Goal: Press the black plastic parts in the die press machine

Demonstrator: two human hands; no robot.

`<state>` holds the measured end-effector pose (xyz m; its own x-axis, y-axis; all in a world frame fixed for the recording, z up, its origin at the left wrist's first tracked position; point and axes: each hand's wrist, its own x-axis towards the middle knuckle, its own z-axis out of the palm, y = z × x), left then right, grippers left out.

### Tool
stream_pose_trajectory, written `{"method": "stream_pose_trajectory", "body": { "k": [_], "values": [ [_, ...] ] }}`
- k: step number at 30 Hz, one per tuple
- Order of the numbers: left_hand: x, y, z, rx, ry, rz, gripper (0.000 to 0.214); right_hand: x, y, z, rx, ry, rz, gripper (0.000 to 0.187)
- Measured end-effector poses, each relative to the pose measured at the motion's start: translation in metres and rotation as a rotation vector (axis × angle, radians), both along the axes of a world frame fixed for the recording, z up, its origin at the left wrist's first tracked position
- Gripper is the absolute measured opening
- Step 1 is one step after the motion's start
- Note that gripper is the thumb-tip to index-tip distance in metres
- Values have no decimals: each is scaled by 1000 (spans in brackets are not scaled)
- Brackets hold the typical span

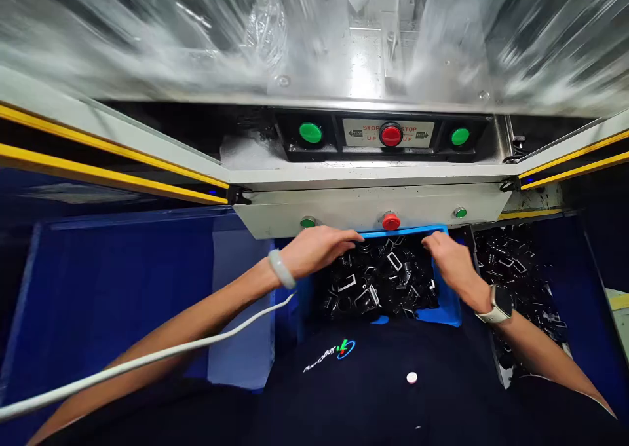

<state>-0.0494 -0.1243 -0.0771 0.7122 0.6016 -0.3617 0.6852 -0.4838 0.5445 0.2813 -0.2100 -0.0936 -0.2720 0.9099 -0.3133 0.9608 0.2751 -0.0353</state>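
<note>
In the head view, clear plastic curtains [171, 27] hang across the top and are blurred. Below them is a black control panel [324, 148] with two green buttons and one red. Under it, a pale front beam [344, 202] carries three more buttons, close beyond the crate. Yellow-edged bars [113, 164] slant at both sides. A large blue bin [122, 289] stands at left, and at right a dark container [584, 289] holds more black pieces. A white cable [147, 357] crosses before the left forearm, and the dark shirt [383, 374] hides part of the crate's near side.

The blue crate [403, 231] is in front of the body, filled with many small black parts [394, 261], shiny, some frame-shaped, lying in disorder.

The left hand [322, 246] is at the far rim, fingers extended and close together. The right hand [447, 259] has bent fingers at the far right corner. I cannot tell whether either hand is firmly closed on the rim.
</note>
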Motion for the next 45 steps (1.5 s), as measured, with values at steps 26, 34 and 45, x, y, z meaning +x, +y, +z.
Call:
{"method": "stream_pose_trajectory", "body": {
  "k": [26,34,45],
  "values": [
    [-4,-27,-20,-127,-99,48,20,-28,5,-71,-122,-174,-31,38],
    [2,-24,5,-127,-570,319,28,-16,-6,-5,10,229,-140,25],
    [41,-8,14,116,-758,344,27,-77,21,61,-9,1254,-494,14]
  ]
}}
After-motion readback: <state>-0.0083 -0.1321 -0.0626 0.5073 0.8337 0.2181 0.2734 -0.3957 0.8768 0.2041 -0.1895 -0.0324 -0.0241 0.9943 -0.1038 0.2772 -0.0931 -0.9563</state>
